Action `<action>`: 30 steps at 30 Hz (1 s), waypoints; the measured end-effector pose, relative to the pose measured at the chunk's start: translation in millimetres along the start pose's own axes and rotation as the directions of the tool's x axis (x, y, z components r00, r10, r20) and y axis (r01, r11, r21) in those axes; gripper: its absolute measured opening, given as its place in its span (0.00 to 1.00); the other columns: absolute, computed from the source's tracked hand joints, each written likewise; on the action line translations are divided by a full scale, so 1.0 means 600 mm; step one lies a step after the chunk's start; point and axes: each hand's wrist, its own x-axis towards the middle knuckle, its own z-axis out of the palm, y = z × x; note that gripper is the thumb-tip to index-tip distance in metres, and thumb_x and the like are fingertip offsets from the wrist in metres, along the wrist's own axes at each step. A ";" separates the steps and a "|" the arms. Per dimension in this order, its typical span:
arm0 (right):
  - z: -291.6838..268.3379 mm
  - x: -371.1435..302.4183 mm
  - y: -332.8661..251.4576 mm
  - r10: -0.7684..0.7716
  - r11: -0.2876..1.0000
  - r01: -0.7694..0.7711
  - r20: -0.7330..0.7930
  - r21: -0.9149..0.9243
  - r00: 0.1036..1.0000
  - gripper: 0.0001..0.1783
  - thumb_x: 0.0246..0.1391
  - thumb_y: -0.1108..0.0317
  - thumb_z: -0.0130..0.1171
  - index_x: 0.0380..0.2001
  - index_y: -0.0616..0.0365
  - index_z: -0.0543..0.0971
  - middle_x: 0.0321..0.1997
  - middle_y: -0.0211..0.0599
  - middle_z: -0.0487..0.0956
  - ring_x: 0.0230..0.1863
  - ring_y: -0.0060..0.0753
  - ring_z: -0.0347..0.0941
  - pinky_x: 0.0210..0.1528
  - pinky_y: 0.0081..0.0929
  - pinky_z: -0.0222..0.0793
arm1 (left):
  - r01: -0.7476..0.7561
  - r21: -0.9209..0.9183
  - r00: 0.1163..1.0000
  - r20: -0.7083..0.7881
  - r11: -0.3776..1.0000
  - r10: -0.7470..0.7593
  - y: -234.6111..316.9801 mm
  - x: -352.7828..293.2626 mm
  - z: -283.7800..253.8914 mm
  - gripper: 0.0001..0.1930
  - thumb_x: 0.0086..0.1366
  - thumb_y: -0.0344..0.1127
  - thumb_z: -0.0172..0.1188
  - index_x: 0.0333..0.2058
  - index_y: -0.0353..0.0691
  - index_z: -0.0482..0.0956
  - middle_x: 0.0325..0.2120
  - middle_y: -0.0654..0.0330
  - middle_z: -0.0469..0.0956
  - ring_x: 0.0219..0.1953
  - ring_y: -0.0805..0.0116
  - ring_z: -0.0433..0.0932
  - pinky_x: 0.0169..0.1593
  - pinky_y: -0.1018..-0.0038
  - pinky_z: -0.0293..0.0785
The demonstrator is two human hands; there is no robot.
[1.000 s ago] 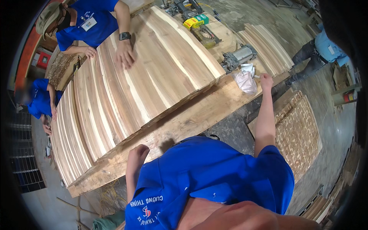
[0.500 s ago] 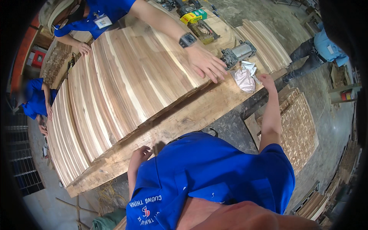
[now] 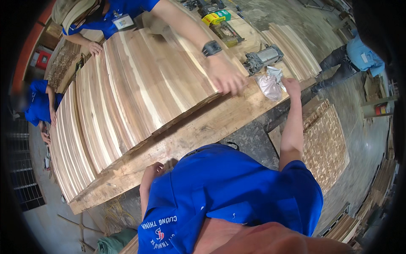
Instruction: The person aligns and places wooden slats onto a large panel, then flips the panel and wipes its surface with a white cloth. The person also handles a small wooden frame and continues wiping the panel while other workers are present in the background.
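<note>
At the table's right end, my right hand (image 3: 292, 86) is closed at the edge of a crumpled clear plastic bag (image 3: 269, 87), its fingertips partly hidden. A white, silvery packet (image 3: 275, 73) lies against the bag. My left hand (image 3: 153, 170) hovers by the table's near edge, holding nothing, its fingers loosely bent and a little apart. Ahead of me lies a wide stack of striped wooden panels (image 3: 139, 89). Across it, a co-worker's hand (image 3: 226, 76), blurred by motion, reaches the panels' right end; the other hand (image 3: 95, 48) rests on their far edge.
Beside the bag lies a grey, cylindrical power tool (image 3: 264, 58). Behind it are a nail gun (image 3: 226, 34) and a yellow-green box (image 3: 216, 17). More boards (image 3: 294, 48) lie at the right. A patterned wood stack (image 3: 325, 146) stands low at my right. Another worker (image 3: 38, 101) stands far left.
The co-worker's near hand has shifted slightly left and down onto the panels' corner. My right hand has moved slightly left and up against the bag. My left hand has barely moved.
</note>
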 end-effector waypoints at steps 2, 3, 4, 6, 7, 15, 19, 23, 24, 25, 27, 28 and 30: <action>0.013 -0.005 0.005 0.005 0.998 0.000 0.067 -0.071 0.998 0.23 0.44 0.49 0.61 0.31 0.60 0.81 0.27 0.42 0.80 0.31 0.38 0.77 0.37 0.32 0.69 | -0.037 -0.009 0.999 -0.003 0.999 0.037 -0.014 0.009 0.013 0.11 0.56 0.34 0.60 0.38 0.37 0.78 0.29 0.50 0.80 0.33 0.55 0.80 0.38 0.66 0.75; 0.023 -0.012 0.006 0.001 0.999 0.000 0.019 -0.042 1.000 0.22 0.44 0.49 0.61 0.31 0.59 0.81 0.27 0.42 0.80 0.32 0.39 0.77 0.37 0.33 0.69 | -0.047 0.000 0.999 -0.006 0.999 0.047 -0.017 0.016 0.020 0.12 0.56 0.35 0.60 0.38 0.38 0.78 0.29 0.50 0.80 0.33 0.55 0.80 0.37 0.66 0.75; 0.044 -0.024 -0.001 -0.005 1.000 0.004 -0.019 -0.012 1.000 0.21 0.44 0.50 0.61 0.31 0.58 0.82 0.27 0.41 0.80 0.32 0.40 0.77 0.38 0.33 0.69 | -0.046 0.008 0.999 -0.008 0.999 0.046 -0.016 0.020 0.029 0.12 0.56 0.35 0.60 0.38 0.38 0.78 0.29 0.50 0.80 0.32 0.55 0.80 0.37 0.66 0.75; 0.053 -0.034 0.000 0.025 1.000 -0.024 -0.070 0.007 0.997 0.18 0.43 0.53 0.62 0.31 0.55 0.82 0.29 0.39 0.81 0.35 0.39 0.77 0.39 0.33 0.70 | -0.048 0.001 0.999 0.001 0.999 0.048 -0.010 0.026 0.036 0.12 0.56 0.36 0.61 0.39 0.39 0.78 0.28 0.50 0.80 0.32 0.55 0.80 0.37 0.66 0.75; 0.052 -0.039 -0.002 0.011 1.000 -0.008 -0.121 0.025 0.993 0.17 0.44 0.54 0.62 0.32 0.55 0.82 0.30 0.39 0.81 0.35 0.39 0.77 0.39 0.33 0.70 | -0.033 -0.014 0.999 0.003 0.999 0.033 -0.005 0.027 0.038 0.13 0.56 0.36 0.61 0.39 0.39 0.78 0.28 0.50 0.80 0.32 0.55 0.80 0.37 0.66 0.75; 0.045 -0.067 0.014 -0.093 0.994 0.109 -0.355 0.026 0.930 0.14 0.48 0.58 0.60 0.36 0.54 0.81 0.33 0.38 0.79 0.37 0.40 0.76 0.41 0.34 0.69 | -0.084 -0.029 0.996 -0.017 0.996 0.084 0.004 0.024 0.033 0.14 0.56 0.36 0.60 0.41 0.39 0.77 0.27 0.50 0.80 0.31 0.55 0.80 0.36 0.66 0.75; 0.044 -0.096 0.022 -0.031 0.977 0.134 -0.512 0.167 0.859 0.13 0.51 0.63 0.59 0.39 0.57 0.79 0.34 0.41 0.79 0.37 0.39 0.75 0.43 0.32 0.69 | -0.046 -0.029 0.998 -0.032 0.999 0.045 -0.008 0.017 0.039 0.14 0.57 0.38 0.59 0.41 0.39 0.77 0.28 0.49 0.80 0.32 0.53 0.80 0.36 0.64 0.74; 0.042 -0.136 0.008 -0.043 0.781 0.381 -0.566 0.495 0.823 0.07 0.56 0.73 0.54 0.35 0.67 0.75 0.34 0.36 0.77 0.36 0.27 0.72 0.42 0.25 0.69 | 0.036 -0.006 0.999 0.041 0.999 -0.036 -0.018 0.005 0.032 0.15 0.57 0.42 0.57 0.37 0.39 0.78 0.29 0.46 0.79 0.33 0.48 0.78 0.38 0.61 0.73; 0.042 -0.146 0.006 -0.100 0.735 0.437 -0.554 0.519 0.826 0.08 0.57 0.73 0.54 0.37 0.67 0.75 0.34 0.37 0.77 0.36 0.26 0.73 0.41 0.24 0.70 | -0.023 0.050 0.999 0.047 0.998 0.021 -0.023 0.010 0.032 0.14 0.57 0.43 0.56 0.36 0.38 0.78 0.29 0.46 0.79 0.34 0.47 0.78 0.39 0.60 0.73; 0.055 -0.161 -0.017 -0.115 0.692 0.439 -0.513 0.573 0.851 0.08 0.58 0.73 0.53 0.37 0.68 0.74 0.33 0.35 0.77 0.35 0.25 0.72 0.40 0.23 0.69 | -0.061 0.100 0.997 0.053 0.993 0.056 -0.036 0.008 0.035 0.14 0.56 0.43 0.56 0.34 0.38 0.78 0.29 0.45 0.78 0.34 0.46 0.77 0.39 0.60 0.72; 0.077 -0.191 -0.034 -0.214 0.688 0.443 -0.422 0.575 0.881 0.08 0.59 0.72 0.53 0.37 0.69 0.73 0.33 0.34 0.76 0.36 0.24 0.71 0.42 0.21 0.68 | -0.068 0.082 0.996 0.068 0.994 0.063 -0.041 0.008 0.037 0.13 0.54 0.42 0.56 0.31 0.38 0.77 0.29 0.46 0.78 0.35 0.46 0.77 0.39 0.59 0.72; 0.094 -0.208 -0.042 -0.271 0.624 0.489 -0.418 0.609 0.867 0.09 0.59 0.71 0.53 0.37 0.69 0.73 0.33 0.35 0.76 0.36 0.23 0.71 0.42 0.21 0.67 | -0.073 0.104 0.995 0.083 0.992 0.064 -0.033 0.007 0.029 0.13 0.54 0.42 0.56 0.31 0.38 0.77 0.29 0.47 0.79 0.35 0.46 0.77 0.39 0.58 0.72; 0.120 -0.249 -0.053 -0.381 0.720 0.469 -0.274 0.511 0.883 0.09 0.59 0.68 0.53 0.33 0.65 0.73 0.28 0.28 0.72 0.30 0.19 0.64 0.32 0.18 0.63 | -0.047 0.116 0.994 0.103 0.992 0.035 -0.031 -0.013 0.028 0.12 0.54 0.41 0.55 0.32 0.39 0.77 0.29 0.47 0.79 0.35 0.46 0.77 0.39 0.58 0.72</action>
